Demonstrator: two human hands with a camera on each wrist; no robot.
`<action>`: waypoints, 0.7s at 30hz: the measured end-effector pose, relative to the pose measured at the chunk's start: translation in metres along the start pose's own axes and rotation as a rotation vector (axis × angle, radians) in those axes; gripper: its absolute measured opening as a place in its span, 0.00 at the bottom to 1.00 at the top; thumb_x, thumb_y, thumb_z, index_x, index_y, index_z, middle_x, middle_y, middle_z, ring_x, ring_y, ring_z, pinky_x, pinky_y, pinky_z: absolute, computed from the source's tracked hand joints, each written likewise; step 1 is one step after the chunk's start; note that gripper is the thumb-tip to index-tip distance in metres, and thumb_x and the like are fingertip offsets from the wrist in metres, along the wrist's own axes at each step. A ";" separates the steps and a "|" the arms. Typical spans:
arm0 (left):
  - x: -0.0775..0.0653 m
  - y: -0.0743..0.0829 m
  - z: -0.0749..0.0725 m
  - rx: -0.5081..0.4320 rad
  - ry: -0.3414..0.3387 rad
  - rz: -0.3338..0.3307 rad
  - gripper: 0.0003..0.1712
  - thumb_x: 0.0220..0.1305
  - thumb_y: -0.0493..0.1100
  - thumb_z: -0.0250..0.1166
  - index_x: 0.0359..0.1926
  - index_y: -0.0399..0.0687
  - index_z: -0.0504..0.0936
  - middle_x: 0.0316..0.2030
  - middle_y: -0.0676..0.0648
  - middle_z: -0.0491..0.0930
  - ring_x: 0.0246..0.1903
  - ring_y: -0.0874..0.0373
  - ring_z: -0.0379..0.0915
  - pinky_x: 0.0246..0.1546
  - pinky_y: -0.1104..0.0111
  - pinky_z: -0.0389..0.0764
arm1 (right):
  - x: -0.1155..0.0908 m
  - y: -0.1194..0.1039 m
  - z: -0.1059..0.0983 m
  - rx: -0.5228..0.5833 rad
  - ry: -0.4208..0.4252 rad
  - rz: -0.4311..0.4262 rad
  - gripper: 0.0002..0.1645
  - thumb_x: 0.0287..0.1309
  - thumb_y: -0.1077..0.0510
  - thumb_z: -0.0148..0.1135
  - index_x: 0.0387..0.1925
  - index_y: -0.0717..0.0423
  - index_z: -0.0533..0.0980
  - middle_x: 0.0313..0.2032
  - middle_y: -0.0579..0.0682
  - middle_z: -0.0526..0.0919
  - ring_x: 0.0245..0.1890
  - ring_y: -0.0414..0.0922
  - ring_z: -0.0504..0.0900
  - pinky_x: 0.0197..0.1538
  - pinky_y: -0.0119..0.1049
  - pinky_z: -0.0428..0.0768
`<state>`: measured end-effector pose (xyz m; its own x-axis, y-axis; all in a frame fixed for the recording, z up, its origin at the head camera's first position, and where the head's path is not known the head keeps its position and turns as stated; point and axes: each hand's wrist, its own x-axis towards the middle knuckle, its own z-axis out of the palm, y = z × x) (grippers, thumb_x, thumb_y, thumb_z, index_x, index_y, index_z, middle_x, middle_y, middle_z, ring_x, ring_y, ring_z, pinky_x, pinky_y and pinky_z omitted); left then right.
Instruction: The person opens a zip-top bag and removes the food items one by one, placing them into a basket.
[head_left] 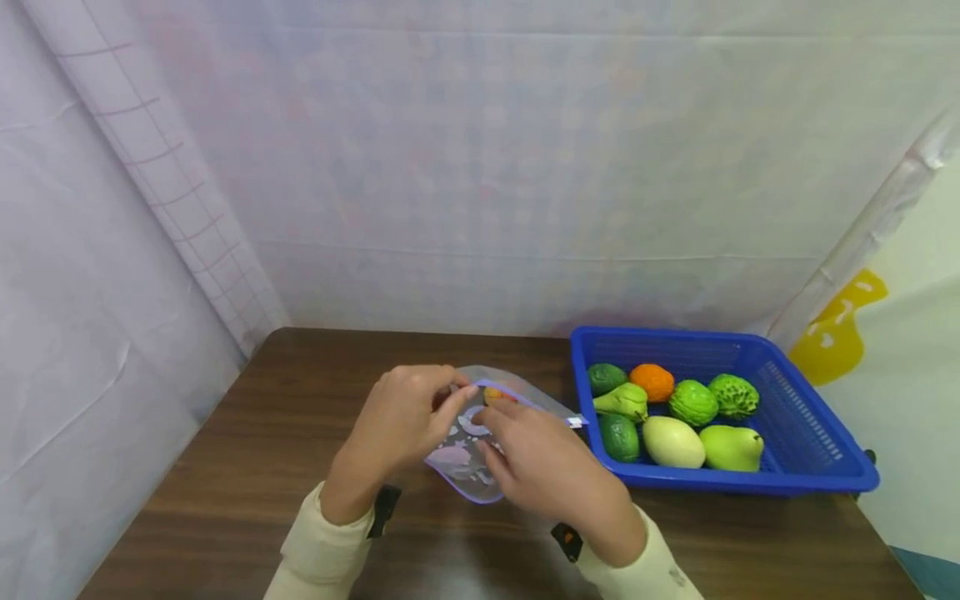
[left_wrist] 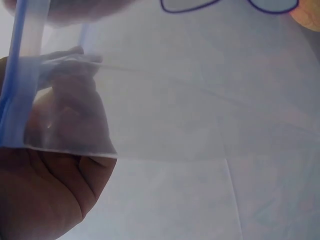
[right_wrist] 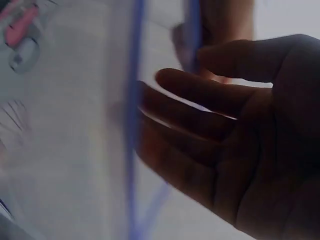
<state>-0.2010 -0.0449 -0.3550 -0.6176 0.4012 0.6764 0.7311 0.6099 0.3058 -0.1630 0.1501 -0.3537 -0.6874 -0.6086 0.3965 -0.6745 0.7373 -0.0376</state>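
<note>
A clear plastic zip bag [head_left: 453, 458] with a purple-blue edge and cartoon print is held tilted over the wooden table. My left hand [head_left: 401, 417] pinches its upper left edge between thumb and fingers. In the left wrist view the see-through plastic hangs over that hand, with the blue zip strip [left_wrist: 15, 75] along the left. My right hand [head_left: 551, 458] reaches across the front of the bag from the right. Its fingers [right_wrist: 185, 115] are fairly straight in the right wrist view, their tips at the blurred zip edge, the thumb spread above them.
A blue plastic basket [head_left: 817, 417] stands right of the bag, near the bag's right corner. Inside lie several fruits, among them an orange fruit [head_left: 652, 382], a green pear [head_left: 731, 448] and an avocado [head_left: 619, 438]. White sheeting [head_left: 480, 167] hangs behind the table [head_left: 225, 467].
</note>
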 end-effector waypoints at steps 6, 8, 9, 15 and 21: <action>-0.001 0.000 0.001 -0.015 0.010 -0.001 0.04 0.65 0.42 0.68 0.33 0.49 0.88 0.20 0.59 0.76 0.18 0.70 0.63 0.19 0.75 0.67 | 0.014 0.004 0.036 -0.088 -0.025 0.037 0.22 0.65 0.50 0.62 0.56 0.56 0.77 0.49 0.52 0.84 0.48 0.50 0.84 0.50 0.46 0.83; -0.002 -0.001 0.002 -0.011 0.011 0.004 0.04 0.64 0.41 0.69 0.33 0.49 0.88 0.21 0.59 0.76 0.18 0.70 0.63 0.20 0.76 0.67 | 0.017 0.006 0.047 -0.106 -0.017 0.079 0.24 0.64 0.49 0.63 0.57 0.57 0.76 0.49 0.53 0.84 0.49 0.51 0.84 0.50 0.46 0.83; -0.002 0.000 0.002 -0.008 0.011 0.008 0.03 0.64 0.41 0.69 0.33 0.49 0.88 0.21 0.59 0.76 0.18 0.70 0.64 0.20 0.75 0.67 | 0.018 0.006 0.052 -0.111 -0.022 0.103 0.24 0.64 0.49 0.63 0.56 0.57 0.77 0.48 0.53 0.84 0.49 0.51 0.84 0.51 0.46 0.82; -0.002 0.001 0.005 0.004 0.011 0.043 0.04 0.63 0.42 0.70 0.34 0.49 0.88 0.24 0.57 0.81 0.20 0.69 0.67 0.22 0.75 0.70 | 0.027 0.006 0.066 -0.119 -0.083 0.225 0.23 0.62 0.47 0.64 0.54 0.54 0.79 0.43 0.52 0.85 0.47 0.50 0.84 0.54 0.43 0.81; -0.003 0.003 0.007 0.015 0.013 0.060 0.03 0.62 0.42 0.70 0.33 0.49 0.88 0.25 0.57 0.83 0.20 0.68 0.68 0.23 0.74 0.71 | 0.034 0.008 0.073 -0.107 -0.159 0.338 0.20 0.62 0.44 0.64 0.50 0.50 0.80 0.40 0.48 0.86 0.42 0.48 0.85 0.36 0.43 0.82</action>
<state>-0.1989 -0.0390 -0.3604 -0.5691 0.4282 0.7020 0.7620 0.5955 0.2545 -0.2109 0.1138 -0.4074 -0.9051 -0.3575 0.2302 -0.3764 0.9255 -0.0425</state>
